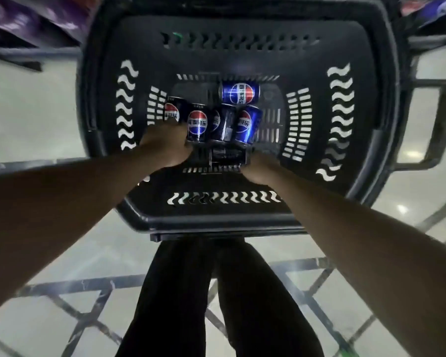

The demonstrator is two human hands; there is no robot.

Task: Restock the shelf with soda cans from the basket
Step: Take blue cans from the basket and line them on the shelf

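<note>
You look straight down into a black plastic shopping basket (242,222) that stands on the pale tiled floor (36,104) in front of your legs in black trousers (180,292). Both your bare arms reach down into it.

Your left hand (165,145) is at the near left part of the basket floor. Its fingers are curled around the lower end of a blue Pepsi can (172,112), the leftmost one in the row, so this hand grips that can. Just beside it, touching your hand, lies a second Pepsi can (197,123) with the round red, white and blue logo turned up to you.

Your right hand (259,167) is lower, at the near side of the basket bottom. Its fingers go under a dark object (227,153) there, which is blurred; I cannot tell what it is, and I cannot tell if this hand is gripping or only touching.

Between the two hands there are two more cans in the row: a dark can (223,123) with its label turned partly away, and a bright blue can (247,127) leaning against it on the right. One more can, the sideways can (240,93), lies across at the far side, apart from the row.

The basket handle (433,124) sticks out at the right side. At the top corners you see the blurred edge of a low shelf (23,55).
</note>
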